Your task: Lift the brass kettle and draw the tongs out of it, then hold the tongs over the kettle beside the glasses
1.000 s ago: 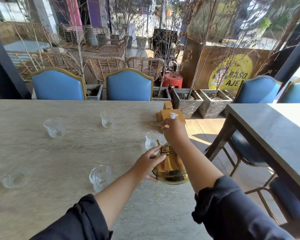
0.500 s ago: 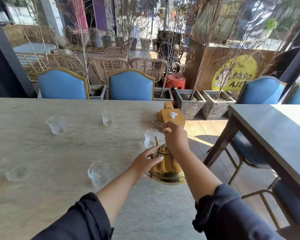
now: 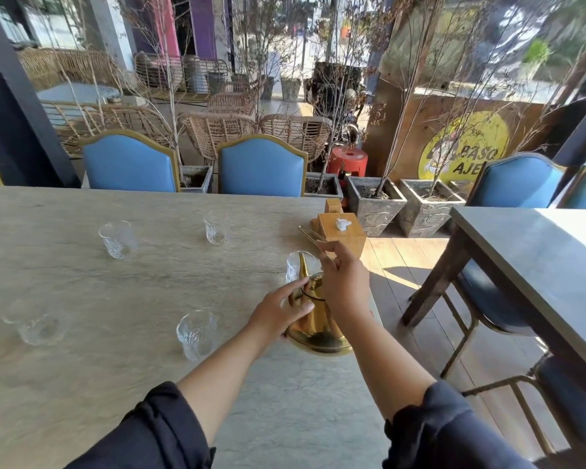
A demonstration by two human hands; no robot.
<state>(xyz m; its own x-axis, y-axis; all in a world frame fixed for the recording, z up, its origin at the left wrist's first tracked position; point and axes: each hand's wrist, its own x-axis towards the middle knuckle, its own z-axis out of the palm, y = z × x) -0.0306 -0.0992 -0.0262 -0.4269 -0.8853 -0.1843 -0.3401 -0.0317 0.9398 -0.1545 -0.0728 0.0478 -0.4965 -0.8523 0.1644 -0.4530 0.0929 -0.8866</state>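
Count on the desk [image 3: 82, 384]: five clear glasses, one gold kettle [image 3: 318, 328], one wooden tissue box [image 3: 342, 233] with a smaller wooden block [image 3: 334, 206] behind it. Glasses: far left one [image 3: 117, 239], far middle one [image 3: 216, 227], near left one [image 3: 34, 324] which is faint and hard to outline, near middle one [image 3: 197, 335], and a fifth glass [image 3: 295, 267] just behind the kettle, partly covered by the kettle's spout and the right hand. Blue chairs: two full backs across the desk [image 3: 129, 164] [image 3: 261, 165], more at the right beside a second grey table [image 3: 538, 252], cut by the frame edge, so no firm total. Three stone planters [image 3: 376, 204] stand on the floor beyond the desk end. Kettle stands near the right edge of the desk, spout pointing away from the person toward the fifth glass. Left hand [image 3: 278, 311] rests against the kettle's left side, fingers fairly straight, fingertips at the lid area; grip is loose contact, not a clasp. Right hand [image 3: 344, 282] sits over the kettle top with fingers curled downward; it hides the handle and lid, so I cannot tell whether its grip closes on the handle or only hovers. A thin metal piece [image 3: 310, 233] shows just beyond the right fingers beside the tissue box; what it is stays unclear. Both dark sleeves are cut off at the bottom edge.
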